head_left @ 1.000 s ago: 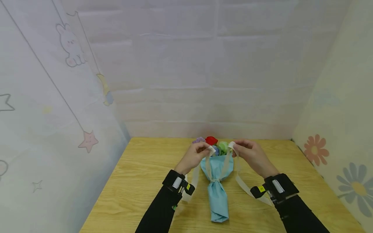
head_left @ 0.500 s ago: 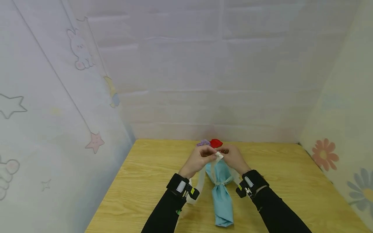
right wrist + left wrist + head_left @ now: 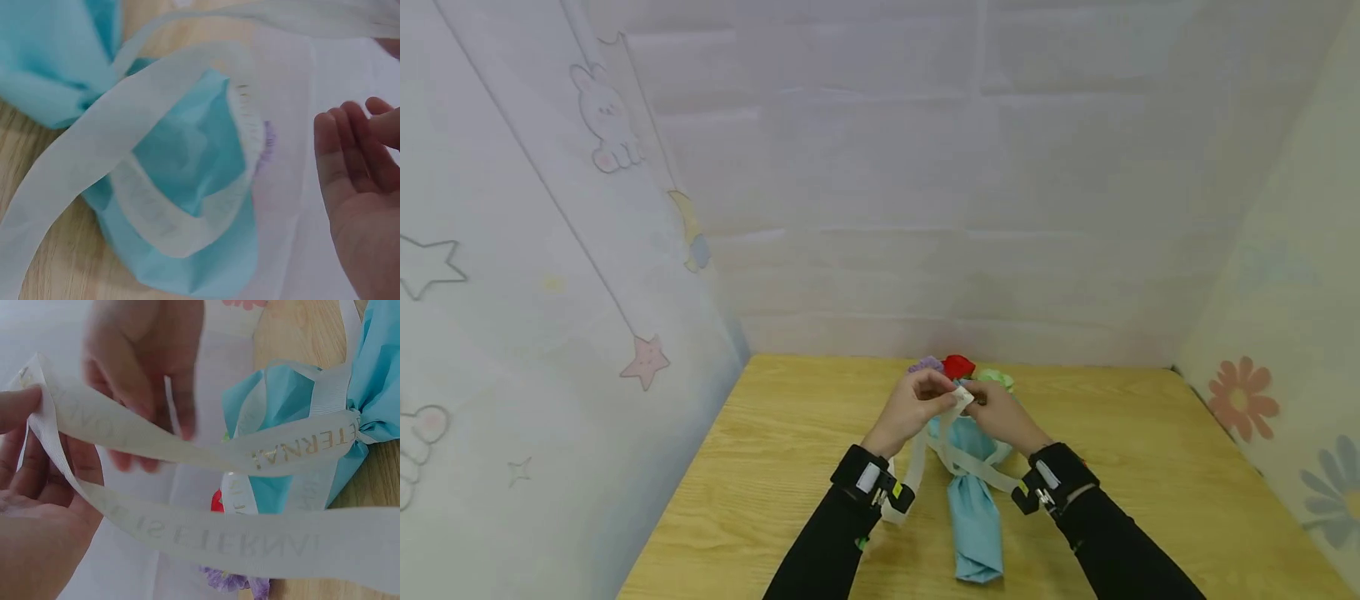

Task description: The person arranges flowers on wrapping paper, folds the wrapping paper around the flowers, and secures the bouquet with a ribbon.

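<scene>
A bouquet in light blue wrapping (image 3: 976, 525) lies on the table, a white ribbon (image 3: 957, 458) tied round its neck. My left hand (image 3: 910, 408) pinches a fold of the ribbon between thumb and fingers above the wrap. Close beside it is my right hand (image 3: 1003, 414), its fingers loosely bent with nothing seen between them in the right wrist view. Gold lettering shows on the ribbon (image 3: 300, 450) in the left wrist view. Another ribbon loop (image 3: 181, 234) lies against the wrap. Red (image 3: 958, 367), purple (image 3: 927, 364) and green flowers (image 3: 996, 378) show behind the hands.
The bouquet rests on a light wooden table (image 3: 760, 467). A pale wall sheet (image 3: 880, 208) rises behind it. Printed side walls stand left (image 3: 550, 375) and right (image 3: 1285, 317), one with a star, the other with daisies.
My right hand has moved left, close to my left hand, and has let go of its ribbon loop. A ribbon length now crosses over the bouquet's neck towards the right wrist.
</scene>
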Demonstrator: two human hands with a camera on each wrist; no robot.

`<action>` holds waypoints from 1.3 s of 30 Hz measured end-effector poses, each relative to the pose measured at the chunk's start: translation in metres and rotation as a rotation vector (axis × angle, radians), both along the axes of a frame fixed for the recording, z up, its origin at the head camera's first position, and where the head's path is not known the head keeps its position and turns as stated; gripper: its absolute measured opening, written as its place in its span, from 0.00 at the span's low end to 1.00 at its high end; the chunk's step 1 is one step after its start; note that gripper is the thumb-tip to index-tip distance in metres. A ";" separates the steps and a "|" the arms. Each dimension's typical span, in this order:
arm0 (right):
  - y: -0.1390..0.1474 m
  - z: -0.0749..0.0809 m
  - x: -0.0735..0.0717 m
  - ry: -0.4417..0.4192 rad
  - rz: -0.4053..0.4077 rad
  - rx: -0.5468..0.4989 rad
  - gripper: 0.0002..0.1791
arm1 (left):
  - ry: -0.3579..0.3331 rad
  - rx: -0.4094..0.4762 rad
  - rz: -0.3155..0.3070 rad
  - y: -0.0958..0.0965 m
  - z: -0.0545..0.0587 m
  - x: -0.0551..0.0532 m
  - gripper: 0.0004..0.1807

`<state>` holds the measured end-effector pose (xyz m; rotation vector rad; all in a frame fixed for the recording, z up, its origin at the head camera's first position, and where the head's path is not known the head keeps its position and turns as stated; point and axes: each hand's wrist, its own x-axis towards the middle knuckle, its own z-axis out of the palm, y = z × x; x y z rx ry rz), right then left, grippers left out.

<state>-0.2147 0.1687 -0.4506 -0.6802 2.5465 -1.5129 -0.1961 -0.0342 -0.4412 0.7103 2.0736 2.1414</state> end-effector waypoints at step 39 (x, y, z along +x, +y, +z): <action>0.026 0.028 0.049 0.227 -0.072 -0.140 0.04 | 0.284 -1.117 -0.174 0.018 -0.052 -0.023 0.10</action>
